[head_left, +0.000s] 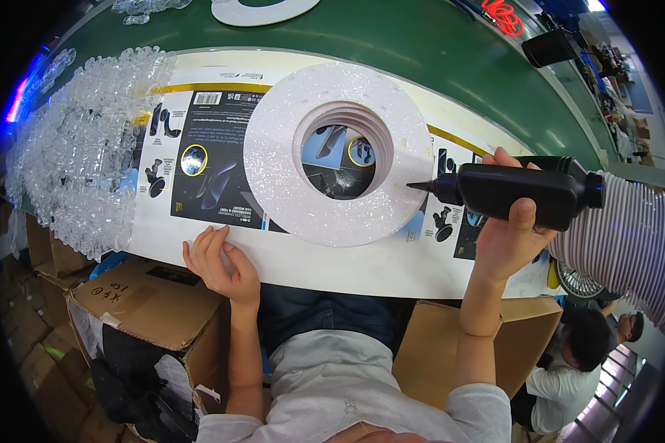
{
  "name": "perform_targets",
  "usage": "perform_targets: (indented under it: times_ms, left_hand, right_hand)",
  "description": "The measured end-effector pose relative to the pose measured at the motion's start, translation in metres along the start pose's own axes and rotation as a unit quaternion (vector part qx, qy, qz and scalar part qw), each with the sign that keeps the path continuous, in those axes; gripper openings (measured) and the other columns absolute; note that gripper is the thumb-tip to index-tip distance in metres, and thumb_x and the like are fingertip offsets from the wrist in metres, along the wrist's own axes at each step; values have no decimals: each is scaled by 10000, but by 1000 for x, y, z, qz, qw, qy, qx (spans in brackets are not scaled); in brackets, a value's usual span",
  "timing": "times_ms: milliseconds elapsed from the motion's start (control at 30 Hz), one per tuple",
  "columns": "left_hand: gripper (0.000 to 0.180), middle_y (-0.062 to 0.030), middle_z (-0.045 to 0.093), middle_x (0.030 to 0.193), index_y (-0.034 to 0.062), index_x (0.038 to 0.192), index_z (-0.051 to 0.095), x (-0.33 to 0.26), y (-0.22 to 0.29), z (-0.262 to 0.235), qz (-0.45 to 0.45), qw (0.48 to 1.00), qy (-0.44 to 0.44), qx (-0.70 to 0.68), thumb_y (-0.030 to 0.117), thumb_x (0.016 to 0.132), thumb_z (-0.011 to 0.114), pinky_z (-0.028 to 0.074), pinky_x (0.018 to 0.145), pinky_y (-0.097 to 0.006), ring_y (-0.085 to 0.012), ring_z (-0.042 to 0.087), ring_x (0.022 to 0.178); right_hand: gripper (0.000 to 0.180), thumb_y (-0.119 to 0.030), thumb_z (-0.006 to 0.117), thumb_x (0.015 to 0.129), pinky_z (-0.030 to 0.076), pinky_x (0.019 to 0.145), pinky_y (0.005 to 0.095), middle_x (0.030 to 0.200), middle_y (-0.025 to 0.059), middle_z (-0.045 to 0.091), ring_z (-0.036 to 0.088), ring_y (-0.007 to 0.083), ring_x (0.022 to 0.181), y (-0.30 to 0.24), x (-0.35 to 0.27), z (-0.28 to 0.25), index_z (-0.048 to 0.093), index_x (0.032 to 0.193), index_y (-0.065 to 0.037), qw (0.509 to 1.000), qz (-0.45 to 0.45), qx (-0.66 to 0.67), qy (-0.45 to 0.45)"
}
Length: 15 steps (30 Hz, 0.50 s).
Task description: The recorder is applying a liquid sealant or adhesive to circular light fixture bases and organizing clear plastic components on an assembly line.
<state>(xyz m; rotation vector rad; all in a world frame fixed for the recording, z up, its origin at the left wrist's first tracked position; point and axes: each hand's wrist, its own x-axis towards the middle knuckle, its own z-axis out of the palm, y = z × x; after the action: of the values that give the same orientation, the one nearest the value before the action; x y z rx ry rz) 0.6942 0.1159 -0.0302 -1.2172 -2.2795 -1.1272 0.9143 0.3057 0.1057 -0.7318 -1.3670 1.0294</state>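
Observation:
My right hand is wrapped round a black squeeze bottle that lies nearly level. The bottle's thin pointed nozzle reaches left over the right side of a white glittery ring. Whether the tip touches the surface I cannot tell. Through the ring's wide hole show stacked inner edges and the printed sheet underneath. My left hand holds nothing and rests by the table's near edge, fingers loosely bent and apart, a little away from the ring.
Clear plastic pieces are heaped at the left. A long stack of white rings leans at the right, and another white ring lies on the green table. Cardboard boxes stand below the table edge. A person is at the lower right.

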Motion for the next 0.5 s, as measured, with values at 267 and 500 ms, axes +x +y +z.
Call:
perform_targets:
  times_ms: [267,500]
  left_hand:
    - [214,-89,622,959,21,969,617,-1,-1,0,0,1000,-3,2,-27,808,484,244,1041,-454,-235,570,971]
    - [246,-91,600,936,29,940,623,-1,0,0,-4,1000,2,0,-46,754,481,238,1036,-463,-239,567,965]
  right_hand:
    - [534,-295,706,770,522,810,447,977,295,607,635,353,876,-4,-4,-11,448,1106,30,1000,-7,-15,26]
    - [549,-328,669,812,503,854,493,1047,298,578,606,372,951,-6,-5,-32,440,1146,44,999,-27,-31,35]
